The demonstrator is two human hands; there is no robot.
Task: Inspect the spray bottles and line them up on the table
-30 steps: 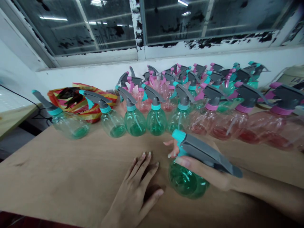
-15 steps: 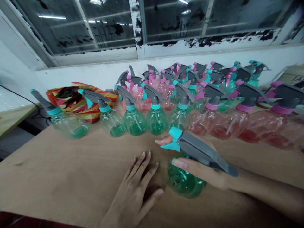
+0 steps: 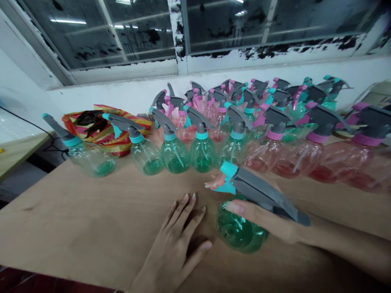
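My right hand is wrapped round the neck of a green spray bottle, fingers by its turquoise trigger and thumb across the near side. The bottle's grey spray head points left and away from me. Part of the grip is hidden behind the head. Left of the bottle, my left hand lies palm down on the wooden table, fingers stretched out and apart, holding nothing. Beyond both hands stands a front row of spray bottles, among them a green one and a pink one.
More spray bottles with pink or turquoise parts crowd the back right, by the wall. One green bottle leans at the far left, near a red and yellow plastic bag. A window spans the wall above.
The whole scene sits slightly shifted in view. My right hand still holds the spray bottle in nearly the same pose, and my left hand stays flat on the table.
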